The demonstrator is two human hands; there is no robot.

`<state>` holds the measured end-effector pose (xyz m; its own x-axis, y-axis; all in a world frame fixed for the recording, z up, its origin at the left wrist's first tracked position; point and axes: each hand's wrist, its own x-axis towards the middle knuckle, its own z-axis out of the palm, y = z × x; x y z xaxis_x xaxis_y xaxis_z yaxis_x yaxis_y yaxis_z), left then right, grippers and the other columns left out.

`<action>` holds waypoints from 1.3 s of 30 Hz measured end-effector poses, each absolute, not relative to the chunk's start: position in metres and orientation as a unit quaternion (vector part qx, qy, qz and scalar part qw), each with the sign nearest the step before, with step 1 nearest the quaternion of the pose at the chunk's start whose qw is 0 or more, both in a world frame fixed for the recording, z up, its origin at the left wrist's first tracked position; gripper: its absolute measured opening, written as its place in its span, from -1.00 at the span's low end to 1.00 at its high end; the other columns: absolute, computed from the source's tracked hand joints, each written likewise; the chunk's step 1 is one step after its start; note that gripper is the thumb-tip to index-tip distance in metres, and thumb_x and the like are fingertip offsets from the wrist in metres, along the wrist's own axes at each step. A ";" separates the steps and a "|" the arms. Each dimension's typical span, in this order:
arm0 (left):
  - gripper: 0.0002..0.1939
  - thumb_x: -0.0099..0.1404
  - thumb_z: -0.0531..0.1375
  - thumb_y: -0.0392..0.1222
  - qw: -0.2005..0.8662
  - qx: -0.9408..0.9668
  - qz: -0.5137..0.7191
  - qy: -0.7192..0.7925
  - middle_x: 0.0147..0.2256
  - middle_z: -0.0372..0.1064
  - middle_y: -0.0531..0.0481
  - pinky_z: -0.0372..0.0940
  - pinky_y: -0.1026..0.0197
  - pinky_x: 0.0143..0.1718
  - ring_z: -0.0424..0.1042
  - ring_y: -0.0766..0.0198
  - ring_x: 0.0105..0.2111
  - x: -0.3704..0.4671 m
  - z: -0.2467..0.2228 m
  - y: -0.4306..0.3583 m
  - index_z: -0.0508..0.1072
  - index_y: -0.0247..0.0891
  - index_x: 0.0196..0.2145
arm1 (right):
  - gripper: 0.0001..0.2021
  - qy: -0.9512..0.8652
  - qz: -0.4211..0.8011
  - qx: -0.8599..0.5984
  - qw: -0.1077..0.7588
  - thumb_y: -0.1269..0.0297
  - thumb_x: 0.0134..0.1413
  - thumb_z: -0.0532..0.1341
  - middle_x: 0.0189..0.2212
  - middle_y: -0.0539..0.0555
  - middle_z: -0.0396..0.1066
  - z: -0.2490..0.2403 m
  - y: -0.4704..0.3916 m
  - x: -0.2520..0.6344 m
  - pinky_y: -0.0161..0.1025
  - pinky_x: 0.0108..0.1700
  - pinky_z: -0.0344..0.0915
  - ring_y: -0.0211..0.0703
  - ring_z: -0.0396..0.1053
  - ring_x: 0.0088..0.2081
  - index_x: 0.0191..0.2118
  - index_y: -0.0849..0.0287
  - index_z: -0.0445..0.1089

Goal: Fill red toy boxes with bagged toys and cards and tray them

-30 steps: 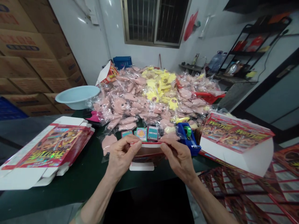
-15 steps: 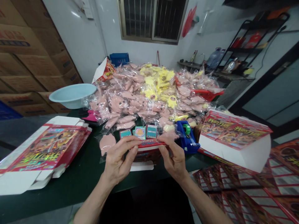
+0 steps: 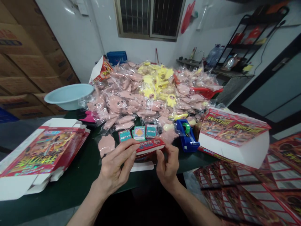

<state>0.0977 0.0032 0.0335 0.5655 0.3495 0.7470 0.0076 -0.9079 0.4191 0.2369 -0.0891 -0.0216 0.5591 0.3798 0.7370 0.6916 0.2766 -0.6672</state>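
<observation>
Left hand (image 3: 113, 168) fingers (image 3: 127, 147) pinch the left end of a small red carton (image 3: 150, 146); right hand (image 3: 167, 168) fingers grip its right end from below, thumb up on the front face. Both clenched on the carton, nothing released. Carton held just above the near edge of the dark green bench (image 3: 77, 179), at the middle, printed top panel facing up, a white flap (image 3: 142, 166) hanging under it.

Step, as judged: folding the flat carton into shape, top panel being squared up. Next move likely calls for pressing the end flaps in while both hands keep the walls square.

Just behind the carton: three small card packs (image 3: 139, 133) standing in a row, then a blue tape dispenser (image 3: 187, 136) to the right. Big heap of bagged pink and yellow soft toys (image 3: 145, 94) fills the far half of the bench. Pale blue basin (image 3: 68, 95) at far left edge. Stack of flat red cartons (image 3: 39, 153) on the near left; another stack (image 3: 234, 135) on the near right, more flats (image 3: 254, 194) lower right off the bench. Brown shipping boxes (image 3: 25, 62) against the left wall.
</observation>
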 end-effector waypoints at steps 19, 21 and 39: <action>-0.78 0.25 0.11 -0.38 0.047 0.910 0.408 0.064 -0.20 0.43 -0.13 0.39 0.32 -0.27 0.47 0.31 -0.27 0.099 0.047 0.014 0.42 -0.29 -0.14 | -0.59 -0.589 -0.226 -0.557 0.540 0.49 0.15 0.09 -0.12 0.21 0.43 -0.006 -0.094 0.255 -0.14 -0.07 0.42 -0.06 0.40 -0.03 0.12 0.18 0.13; -0.72 0.27 0.09 -0.38 0.037 0.914 0.399 0.064 -0.12 0.39 -0.18 0.38 0.29 -0.19 0.45 0.27 -0.17 0.096 0.040 0.012 0.36 -0.31 -0.05 | -0.60 -0.598 -0.217 -0.548 0.542 0.47 0.15 0.09 -0.08 0.24 0.41 -0.009 -0.095 0.256 -0.10 -0.03 0.40 -0.03 0.36 0.02 0.12 0.19 0.13; -0.76 0.35 0.00 -0.17 0.006 0.969 0.238 0.068 -0.42 0.36 0.02 0.11 0.31 -0.57 0.34 0.37 -0.55 0.120 0.085 0.007 0.45 -0.18 -0.18 | -0.51 -0.518 -0.065 -0.599 0.607 0.40 0.16 0.12 -0.04 0.18 0.37 -0.014 -0.103 0.245 -0.22 -0.07 0.42 -0.13 0.41 -0.05 0.19 0.14 0.01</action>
<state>0.1199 0.0067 0.0850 0.8776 0.1356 0.4597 0.1297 -0.9905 0.0447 0.2447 -0.1033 -0.0135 0.4543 0.5414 0.7075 0.7000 0.2743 -0.6594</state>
